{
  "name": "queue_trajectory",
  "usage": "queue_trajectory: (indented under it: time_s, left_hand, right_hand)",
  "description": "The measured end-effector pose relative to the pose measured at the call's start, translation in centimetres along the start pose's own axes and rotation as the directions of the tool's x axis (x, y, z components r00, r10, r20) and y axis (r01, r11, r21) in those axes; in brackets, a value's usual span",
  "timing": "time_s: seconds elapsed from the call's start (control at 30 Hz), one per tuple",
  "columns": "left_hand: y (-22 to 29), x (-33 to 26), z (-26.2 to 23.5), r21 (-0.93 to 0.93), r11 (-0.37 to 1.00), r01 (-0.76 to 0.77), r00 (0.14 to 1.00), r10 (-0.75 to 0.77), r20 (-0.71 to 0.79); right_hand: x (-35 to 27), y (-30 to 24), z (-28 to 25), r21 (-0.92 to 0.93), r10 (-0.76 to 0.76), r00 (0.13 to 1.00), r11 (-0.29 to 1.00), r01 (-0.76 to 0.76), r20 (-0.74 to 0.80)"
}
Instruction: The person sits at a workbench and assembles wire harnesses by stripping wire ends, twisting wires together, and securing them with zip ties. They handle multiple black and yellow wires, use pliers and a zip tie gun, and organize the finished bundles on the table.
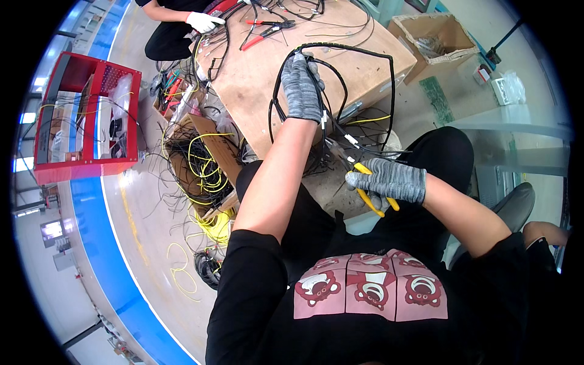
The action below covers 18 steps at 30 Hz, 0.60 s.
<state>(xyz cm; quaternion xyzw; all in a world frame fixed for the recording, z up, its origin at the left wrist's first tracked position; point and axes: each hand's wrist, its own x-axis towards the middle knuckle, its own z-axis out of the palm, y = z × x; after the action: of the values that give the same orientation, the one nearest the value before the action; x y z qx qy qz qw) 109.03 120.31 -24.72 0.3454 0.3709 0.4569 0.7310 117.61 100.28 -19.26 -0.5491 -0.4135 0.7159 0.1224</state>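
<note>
My left hand (300, 85), in a grey knit glove, is closed round a bundle of black cables (331, 46) above the wooden worktop (249, 100). The cables loop out to the right and hang below the fist, with white labels (351, 140) on some ends. Lower right, my right hand (389, 181), gloved alike, grips yellow-handled pliers (372, 204). Their metal jaws point up and left, close to the hanging cable ends; whether they touch a cable, I cannot tell.
Red-handled pliers (258, 41) lie on the far worktop near a co-worker's white-gloved hand (204, 22). A cardboard box (435, 36) stands at far right. Left are a carton of wire scraps (204, 164) and a red rack (88, 121). Yellow wire (182, 274) lies on the floor.
</note>
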Motion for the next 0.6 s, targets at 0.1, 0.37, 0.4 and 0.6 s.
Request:
queue_trajectory:
  time_s: [0.1,0.37,0.4,0.6]
  left_hand:
    - [-0.1,-0.2,0.2,0.001,1.000,-0.031,0.999,0.031,-0.022]
    - [-0.5,-0.2,0.5,-0.007,0.997,-0.074,0.989,0.073,-0.130]
    - [-0.6,-0.2,0.5,-0.018,0.997,-0.077,0.989,0.074,-0.131]
    - [-0.8,0.1,0.4,-0.057,0.996,-0.069,0.990,0.061,-0.126]
  right_hand:
    - [0.1,-0.4,-0.7,-0.090,-0.004,1.000,0.996,0.007,0.030]
    - [1.4,0.2,-0.7,-0.111,0.034,0.997,0.993,-0.041,-0.073]
    - [1.5,0.3,-0.6,-0.095,0.030,0.997,0.995,-0.037,-0.072]
    - [2.4,1.4,-0.7,-0.091,0.032,0.987,0.995,-0.047,-0.157]
